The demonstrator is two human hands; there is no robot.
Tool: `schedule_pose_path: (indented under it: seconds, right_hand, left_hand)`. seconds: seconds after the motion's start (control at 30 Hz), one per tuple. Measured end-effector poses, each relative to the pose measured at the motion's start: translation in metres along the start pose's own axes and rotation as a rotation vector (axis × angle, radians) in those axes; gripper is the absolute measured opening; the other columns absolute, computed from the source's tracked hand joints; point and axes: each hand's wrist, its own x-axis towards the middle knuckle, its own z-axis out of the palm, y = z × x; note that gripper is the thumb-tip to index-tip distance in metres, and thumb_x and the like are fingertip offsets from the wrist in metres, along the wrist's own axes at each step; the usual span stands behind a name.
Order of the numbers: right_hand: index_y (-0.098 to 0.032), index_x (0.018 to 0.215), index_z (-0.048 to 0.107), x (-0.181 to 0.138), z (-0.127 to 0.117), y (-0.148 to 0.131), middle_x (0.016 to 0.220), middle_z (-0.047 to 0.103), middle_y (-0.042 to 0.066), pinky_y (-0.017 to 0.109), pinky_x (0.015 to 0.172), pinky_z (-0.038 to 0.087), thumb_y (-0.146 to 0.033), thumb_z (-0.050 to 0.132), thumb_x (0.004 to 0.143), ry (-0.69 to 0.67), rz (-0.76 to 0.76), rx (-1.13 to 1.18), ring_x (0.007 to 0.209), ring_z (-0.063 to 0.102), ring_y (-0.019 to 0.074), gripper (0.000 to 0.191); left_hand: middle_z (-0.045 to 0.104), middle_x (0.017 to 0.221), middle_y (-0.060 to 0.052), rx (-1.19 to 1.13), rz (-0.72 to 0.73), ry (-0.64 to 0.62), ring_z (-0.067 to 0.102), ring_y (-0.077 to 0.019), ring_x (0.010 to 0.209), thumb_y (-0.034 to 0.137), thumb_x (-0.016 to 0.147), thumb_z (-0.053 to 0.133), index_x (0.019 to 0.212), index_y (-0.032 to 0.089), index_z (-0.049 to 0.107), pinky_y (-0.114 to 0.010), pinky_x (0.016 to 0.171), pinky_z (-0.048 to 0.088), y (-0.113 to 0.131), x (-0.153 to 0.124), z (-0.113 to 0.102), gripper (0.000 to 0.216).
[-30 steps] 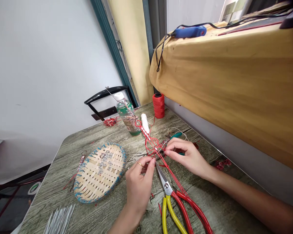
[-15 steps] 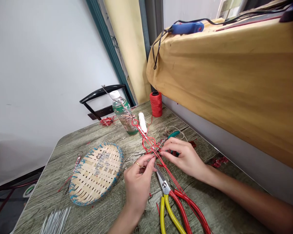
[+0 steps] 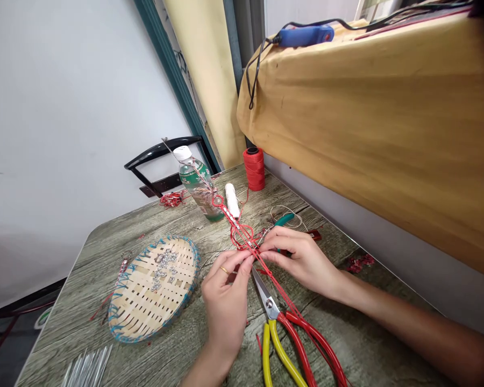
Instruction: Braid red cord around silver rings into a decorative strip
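A red braided cord (image 3: 229, 215) with pale beads runs from a loop by the plastic bottle (image 3: 201, 185) down toward me. My left hand (image 3: 228, 301), with a ring on one finger, pinches strands at the lower end of the braid. From the other side my right hand (image 3: 296, 258) pinches the cord too, its fingertips close to the left ones. Loose red strands trail below over scissors (image 3: 269, 305) with red handles. A yellow-handled tool (image 3: 282, 349) lies partly under the scissors.
A woven basket (image 3: 145, 306) with clear beads sits at left, thin metal rods (image 3: 87, 365) below it. Behind stand a red thread spool (image 3: 254, 169) and a white spool (image 3: 232, 200). A cloth-covered surface (image 3: 367, 118) with a blue corded tool (image 3: 304, 36) rises at right.
The whole view has shifted slightly, so things appear a little further left. My fingertips have come closer together at the cord; both hands stay at the same part of the braid.
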Motion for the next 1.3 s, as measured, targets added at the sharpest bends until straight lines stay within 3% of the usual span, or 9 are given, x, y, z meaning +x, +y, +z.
schedule_pose_path:
  seconds: [0.27, 0.57, 0.77, 1.07, 1.3]
  right_hand:
    - [-0.016, 0.081, 0.064, 0.001, 0.007, 0.000, 0.082, 0.059, 0.004, 0.026, 0.073, 0.044, -0.022, 0.052, 0.084, -0.036, 0.075, 0.141, 0.079, 0.056, 0.0134, 0.013]
    - [-0.016, 0.079, 0.064, 0.003, 0.010, 0.004, 0.081, 0.061, 0.003, 0.027, 0.072, 0.045, -0.020, 0.056, 0.081, -0.034, 0.107, 0.279, 0.078, 0.056, 0.0130, 0.009]
    - [-0.016, 0.076, 0.064, 0.003, 0.005, -0.002, 0.079, 0.060, 0.002, 0.027, 0.072, 0.044, -0.019, 0.057, 0.081, -0.011, 0.119, 0.274, 0.077, 0.056, 0.0130, 0.009]
    - [-0.016, 0.076, 0.064, 0.003, 0.004, -0.007, 0.081, 0.062, 0.003, 0.027, 0.073, 0.044, -0.016, 0.055, 0.081, -0.008, 0.145, 0.249, 0.078, 0.057, 0.0135, 0.011]
    - [-0.016, 0.075, 0.066, 0.002, 0.002, -0.009, 0.078, 0.062, 0.003, 0.025, 0.068, 0.044, -0.016, 0.055, 0.080, 0.012, 0.141, 0.220, 0.075, 0.057, 0.0131, 0.012]
  left_hand:
    - [0.063, 0.080, -0.001, -0.028, -0.043, 0.044, 0.058, -0.0132, 0.072, 0.017, 0.075, 0.061, 0.083, 0.020, 0.070, -0.024, 0.066, 0.049, -0.001, -0.002, 0.004, 0.012]
    - [0.066, 0.071, 0.002, -0.170, -0.184, 0.160, 0.062, -0.0103, 0.065, 0.013, 0.068, 0.067, 0.078, 0.018, 0.061, -0.018, 0.058, 0.051, 0.004, 0.000, 0.009, 0.013]
    - [0.067, 0.073, 0.002, -0.243, -0.143, 0.134, 0.063, -0.0085, 0.070, 0.009, 0.069, 0.065, 0.075, 0.018, 0.060, -0.015, 0.065, 0.052, 0.010, -0.002, 0.008, 0.012]
    - [0.068, 0.086, -0.001, -0.203, -0.166, 0.056, 0.063, -0.0122, 0.079, 0.011, 0.071, 0.063, 0.091, 0.021, 0.066, -0.021, 0.070, 0.053, 0.015, -0.005, 0.005, 0.022]
    - [0.068, 0.076, 0.002, -0.172, -0.146, 0.053, 0.062, -0.0107, 0.072, 0.012, 0.069, 0.065, 0.074, 0.021, 0.069, -0.018, 0.065, 0.052, 0.021, 0.000, 0.008, 0.011]
